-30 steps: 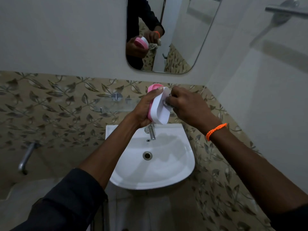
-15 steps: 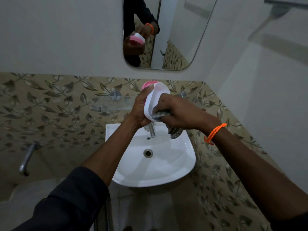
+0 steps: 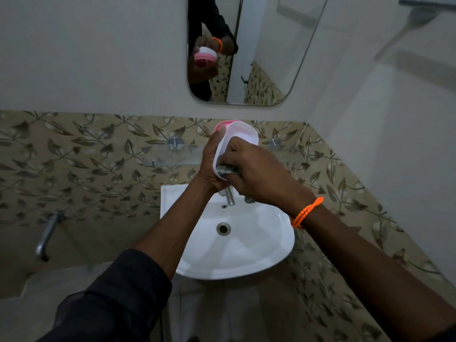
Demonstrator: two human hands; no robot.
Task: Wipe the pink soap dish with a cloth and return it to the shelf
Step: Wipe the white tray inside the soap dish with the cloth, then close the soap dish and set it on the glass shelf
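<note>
Both hands grip soap dish [image 3: 237, 141] over sink [image 3: 246, 253].

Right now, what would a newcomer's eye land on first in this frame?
The pink-and-white soap dish, gripped on edge by the left hand above the white sink, while the right hand presses a grey cloth into it. Next, the orange bracelet on the right wrist.

A white basin [image 3: 259, 248] with a chrome tap [image 3: 230, 197] hangs below a wall mirror [image 3: 266, 45].
</note>
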